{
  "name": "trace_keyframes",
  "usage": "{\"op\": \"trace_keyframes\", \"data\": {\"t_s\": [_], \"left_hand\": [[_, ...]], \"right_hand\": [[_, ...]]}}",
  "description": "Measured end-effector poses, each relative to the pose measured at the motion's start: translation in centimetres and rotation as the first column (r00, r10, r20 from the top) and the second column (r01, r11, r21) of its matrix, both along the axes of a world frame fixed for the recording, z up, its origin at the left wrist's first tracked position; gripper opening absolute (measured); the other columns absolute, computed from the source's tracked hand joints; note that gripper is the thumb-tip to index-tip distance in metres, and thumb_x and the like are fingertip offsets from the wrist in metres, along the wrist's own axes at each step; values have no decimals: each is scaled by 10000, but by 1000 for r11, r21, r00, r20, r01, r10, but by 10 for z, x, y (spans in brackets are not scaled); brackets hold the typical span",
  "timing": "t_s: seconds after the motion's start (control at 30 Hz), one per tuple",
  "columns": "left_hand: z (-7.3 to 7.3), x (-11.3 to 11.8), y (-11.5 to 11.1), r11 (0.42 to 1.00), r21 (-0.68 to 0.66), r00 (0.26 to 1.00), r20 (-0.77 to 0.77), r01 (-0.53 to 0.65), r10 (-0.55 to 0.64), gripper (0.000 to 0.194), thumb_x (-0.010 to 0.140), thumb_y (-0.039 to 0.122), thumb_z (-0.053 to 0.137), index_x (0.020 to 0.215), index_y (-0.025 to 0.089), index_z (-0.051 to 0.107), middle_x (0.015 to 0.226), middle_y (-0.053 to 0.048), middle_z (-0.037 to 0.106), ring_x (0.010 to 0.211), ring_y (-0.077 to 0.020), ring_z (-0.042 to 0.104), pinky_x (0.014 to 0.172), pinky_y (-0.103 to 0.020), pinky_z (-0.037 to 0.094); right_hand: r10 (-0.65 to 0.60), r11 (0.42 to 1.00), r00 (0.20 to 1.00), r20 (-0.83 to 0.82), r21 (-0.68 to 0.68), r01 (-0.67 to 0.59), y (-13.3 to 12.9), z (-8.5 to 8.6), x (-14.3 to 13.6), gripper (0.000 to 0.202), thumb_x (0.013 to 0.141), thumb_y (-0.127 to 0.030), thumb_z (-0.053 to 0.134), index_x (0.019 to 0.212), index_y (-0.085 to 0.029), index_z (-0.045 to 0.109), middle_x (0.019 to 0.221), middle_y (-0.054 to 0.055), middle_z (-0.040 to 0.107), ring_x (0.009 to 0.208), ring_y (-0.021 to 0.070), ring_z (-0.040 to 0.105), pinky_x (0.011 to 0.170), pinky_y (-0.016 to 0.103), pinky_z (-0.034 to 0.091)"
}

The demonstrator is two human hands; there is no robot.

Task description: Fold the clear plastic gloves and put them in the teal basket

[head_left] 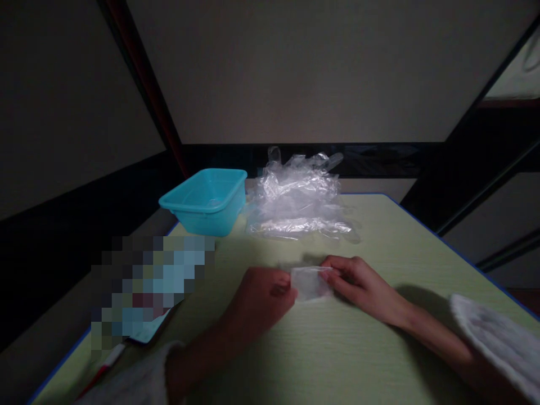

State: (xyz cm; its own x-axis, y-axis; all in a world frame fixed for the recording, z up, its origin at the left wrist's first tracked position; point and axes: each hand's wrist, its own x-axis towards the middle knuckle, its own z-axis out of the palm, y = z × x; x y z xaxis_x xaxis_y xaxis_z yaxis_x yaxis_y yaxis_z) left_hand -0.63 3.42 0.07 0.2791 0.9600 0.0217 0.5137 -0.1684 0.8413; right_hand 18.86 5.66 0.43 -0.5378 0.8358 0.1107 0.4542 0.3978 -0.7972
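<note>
Between my two hands, a small folded piece of clear plastic [311, 283] is held just above the table. My left hand [266, 295] pinches its left edge, with the fingers curled. My right hand [358, 284] grips the right edge between thumb and fingers. Beyond the hands lies a loose pile of thin clear plastic gloves [299, 197], crinkled and shiny, with some finger shapes sticking up at the back.
A turquoise plastic basin [206, 216] stands at the back left of the pale green table [422, 253]. Nearer on the left are a blurred-out flat object [147, 329] and a red and white item [107, 363] near the edge. Dark panels rise behind.
</note>
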Motion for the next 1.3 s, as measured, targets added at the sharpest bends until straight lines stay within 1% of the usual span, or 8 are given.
{"op": "trace_keyframes", "data": {"t_s": [0.23, 0.37, 0.63, 0.83, 0.93, 1.07, 1.17, 1.3], "left_hand": [[-4, -2, 10, 964, -239, 981, 128, -114, 148, 99, 619, 94, 530, 692, 141, 577, 491, 42, 590, 462, -128, 582, 408, -169, 373], [-3, 0, 11, 941, -286, 964, 136, -183, 229, 308, 613, 53, 543, 900, 158, 508, 474, 83, 581, 435, -124, 598, 385, -152, 400], [-4, 0, 15, 929, -324, 959, 154, -179, 239, 347, 670, 13, 507, 940, 185, 372, 501, 105, 554, 439, -118, 618, 330, -115, 379], [-4, 1, 16, 919, -352, 954, 167, -176, 247, 341, 673, 0, 499, 925, 188, 369, 510, 105, 556, 418, -115, 616, 332, -113, 382], [-4, 0, 17, 914, -365, 950, 178, -179, 257, 342, 666, -6, 503, 915, 187, 372, 491, 107, 553, 408, -120, 615, 335, -115, 387], [-5, 0, 18, 914, -363, 945, 194, -179, 262, 342, 655, -17, 498, 900, 189, 377, 476, 110, 545, 399, -123, 614, 338, -116, 391], [-5, 0, 17, 916, -360, 940, 210, -180, 268, 339, 656, -12, 500, 900, 190, 381, 469, 113, 533, 401, -131, 617, 344, -128, 406], [-4, 0, 16, 918, -353, 936, 225, -180, 270, 329, 662, 6, 504, 904, 193, 384, 477, 113, 527, 413, -134, 623, 365, -143, 429]], "right_hand": [[-45, 989, 999, -29, -144, 40, 15, -4, -14, 235, 796, -336, 444, 626, -175, 449, 514, -44, 377, 458, 82, 328, 400, 195, 240], [-70, 988, 998, 3, -138, 70, 21, -6, -19, 199, 761, -298, 459, 609, -172, 462, 500, -36, 399, 448, 89, 357, 393, 198, 252], [-131, 986, 990, 55, -102, 136, 23, -7, -24, 186, 759, -256, 446, 594, -173, 474, 472, -22, 458, 411, 99, 417, 386, 206, 297], [-216, 976, 971, 100, 10, 216, 22, -9, -22, 123, 758, -224, 469, 734, -145, 560, 493, -11, 512, 433, 125, 470, 419, 223, 331], [-315, 931, 942, 120, 233, 282, 18, -6, -16, 181, 769, -220, 483, 895, -133, 580, 594, 19, 571, 503, 154, 511, 483, 262, 380], [-166, 819, 962, 214, 574, 14, 7, -1, -12, 266, 874, -213, 369, 946, -115, 606, 834, 115, 639, 737, 212, 600, 648, 351, 486], [7, 820, 936, 352, 534, -207, -4, -2, -14, 343, 905, -246, 378, 1155, -84, 550, 1124, 169, 614, 1035, 252, 570, 877, 438, 464], [150, 844, 848, 508, 382, -378, -11, -9, -16, 575, 917, -403, 393, 1365, -47, 332, 1411, 192, 341, 1313, 253, 304, 1077, 482, 249]]}}
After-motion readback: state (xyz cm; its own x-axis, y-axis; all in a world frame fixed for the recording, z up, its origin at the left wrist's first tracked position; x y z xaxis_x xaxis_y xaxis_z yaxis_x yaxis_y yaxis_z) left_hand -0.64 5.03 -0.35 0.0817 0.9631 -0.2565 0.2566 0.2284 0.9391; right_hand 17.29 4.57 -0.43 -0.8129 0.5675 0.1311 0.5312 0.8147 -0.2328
